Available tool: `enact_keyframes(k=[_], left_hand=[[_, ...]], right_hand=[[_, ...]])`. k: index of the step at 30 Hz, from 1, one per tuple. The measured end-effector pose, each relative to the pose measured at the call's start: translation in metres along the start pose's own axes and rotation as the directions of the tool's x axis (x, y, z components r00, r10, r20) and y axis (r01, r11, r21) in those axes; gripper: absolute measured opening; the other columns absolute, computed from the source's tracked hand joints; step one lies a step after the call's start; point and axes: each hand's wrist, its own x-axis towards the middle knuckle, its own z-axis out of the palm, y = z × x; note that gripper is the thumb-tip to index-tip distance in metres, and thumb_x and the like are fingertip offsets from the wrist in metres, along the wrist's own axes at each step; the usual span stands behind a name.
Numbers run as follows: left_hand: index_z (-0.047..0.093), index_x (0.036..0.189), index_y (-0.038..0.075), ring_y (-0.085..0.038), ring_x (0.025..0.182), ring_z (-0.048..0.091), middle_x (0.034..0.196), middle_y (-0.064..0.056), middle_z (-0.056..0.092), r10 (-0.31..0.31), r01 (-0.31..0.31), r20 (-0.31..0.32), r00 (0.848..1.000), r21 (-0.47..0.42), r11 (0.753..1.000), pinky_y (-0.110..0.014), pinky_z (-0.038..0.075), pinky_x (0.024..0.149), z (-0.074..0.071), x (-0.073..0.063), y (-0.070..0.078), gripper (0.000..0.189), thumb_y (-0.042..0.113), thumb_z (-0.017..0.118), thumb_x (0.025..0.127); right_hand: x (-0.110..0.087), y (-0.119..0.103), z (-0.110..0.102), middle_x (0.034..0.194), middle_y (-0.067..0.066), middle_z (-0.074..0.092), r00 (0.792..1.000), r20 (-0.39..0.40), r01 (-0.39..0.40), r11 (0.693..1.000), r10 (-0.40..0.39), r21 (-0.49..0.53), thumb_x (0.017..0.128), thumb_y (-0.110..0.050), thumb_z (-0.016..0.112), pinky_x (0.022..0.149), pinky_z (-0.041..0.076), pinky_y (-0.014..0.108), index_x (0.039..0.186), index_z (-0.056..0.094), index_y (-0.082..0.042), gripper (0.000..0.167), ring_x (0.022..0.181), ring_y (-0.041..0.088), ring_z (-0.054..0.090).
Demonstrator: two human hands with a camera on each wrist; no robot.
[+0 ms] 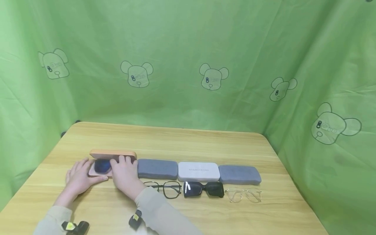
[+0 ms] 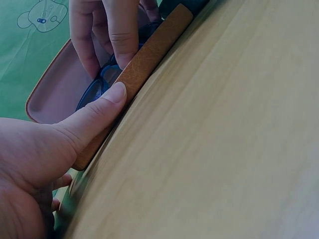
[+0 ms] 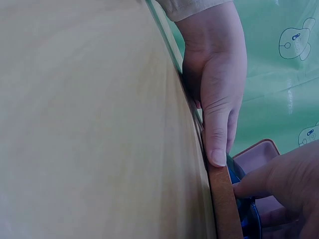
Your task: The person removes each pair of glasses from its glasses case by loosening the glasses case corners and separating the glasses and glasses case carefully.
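An orange-brown glasses case [image 1: 113,152] with a pale pink lining lies at the left of the row, its lid raised. Inside it sits a pair of dark-framed glasses with blue-tinted lenses [image 1: 102,165]. My left hand [image 1: 79,176] holds the case at its left end, the thumb on the front wall [image 2: 154,50] and the fingers round the far side. Reaching down into the case, my right hand [image 1: 126,176] has its fingertips on the glasses' frame, which it seems to pinch. It hides the right half of the glasses in the head view.
Rightward in the row lie a grey-blue case [image 1: 157,169], a white case [image 1: 198,171] and another grey-blue case [image 1: 239,174], all closed. Before them are black-framed glasses [image 1: 171,190], black sunglasses [image 1: 203,189] and clear thin-framed glasses [image 1: 243,195]. Green curtains [image 1: 176,107] surround the wooden table [image 1: 229,218].
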Motion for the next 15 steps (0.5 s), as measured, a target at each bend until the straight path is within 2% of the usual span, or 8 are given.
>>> enact_keyframes(k=[7,15], left_hand=[[0.036,0.142,-0.005,-0.063,0.132,0.016,0.147,-0.039,0.025,-0.001,0.001,0.003,1.000,0.002,1.000,-0.080,0.010,0.102,-0.0008,0.0002,0.0008,0.103,0.061,0.074,0.073],[0.035,0.143,-0.005,-0.064,0.133,0.015,0.148,-0.039,0.023,-0.007,0.006,0.006,1.000,0.007,1.000,-0.080,0.009,0.102,-0.0004,0.0007,0.0003,0.104,0.062,0.073,0.074]], right_hand=[[0.0008,-0.0019,-0.0050,0.107,-0.007,0.061,0.999,0.034,0.003,1.000,-0.002,-0.021,0.094,-0.038,0.058,0.082,0.052,0.039,0.118,0.061,-0.037,0.024,0.096,0.015,0.058],[-0.0005,-0.0017,-0.0070,0.103,-0.007,0.062,1.000,0.002,0.014,0.999,-0.014,-0.038,0.089,-0.042,0.065,0.078,0.054,0.039,0.114,0.063,-0.036,0.025,0.092,0.015,0.059]])
